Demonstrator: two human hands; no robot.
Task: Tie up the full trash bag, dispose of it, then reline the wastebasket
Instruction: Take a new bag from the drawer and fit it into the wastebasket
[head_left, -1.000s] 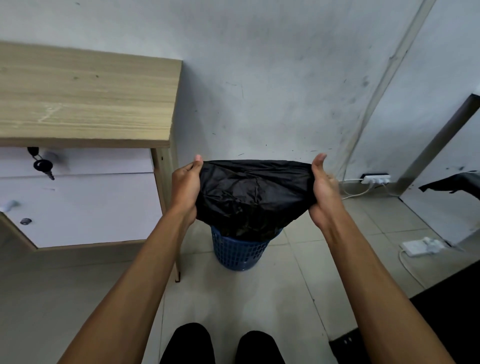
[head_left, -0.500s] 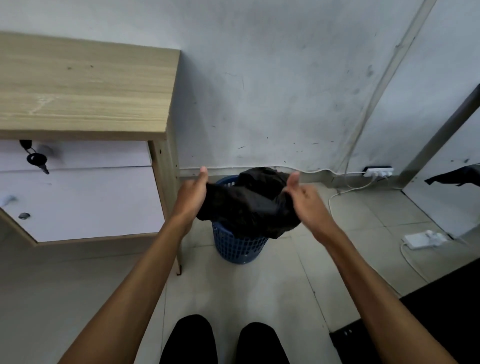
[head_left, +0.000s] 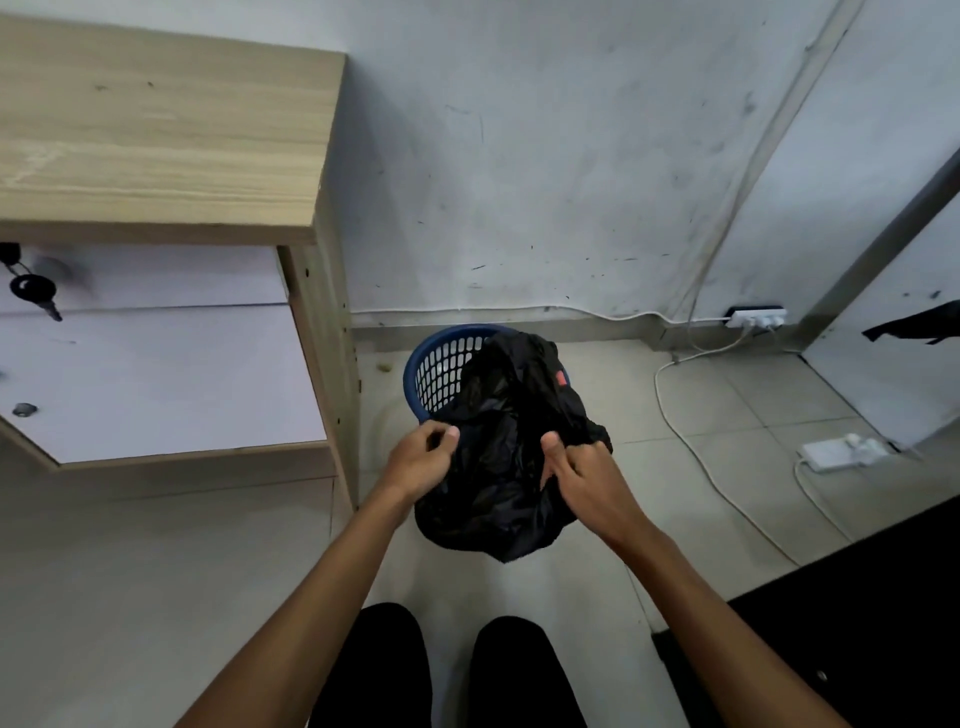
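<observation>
A black trash bag (head_left: 498, 457) hangs crumpled over the near side of a blue mesh wastebasket (head_left: 441, 364) on the tiled floor by the wall. My left hand (head_left: 423, 460) pinches the bag's left edge. My right hand (head_left: 587, 480) grips its right edge with the thumb up. The bag covers the basket's near rim and droops down in front; the far left of the basket's inside shows bare. A small red spot shows on the bag's upper right.
A wooden desk (head_left: 156, 140) with white drawers and hanging keys (head_left: 34, 291) stands at left. A power strip (head_left: 756, 317) sits against the wall, with a cable running to a white adapter (head_left: 836, 452) on the floor. My knees (head_left: 447, 670) are below.
The bag was stretched wide between my hands above the basket; both hands have come together and lowered, and the bag now sags bunched over the basket's near side.
</observation>
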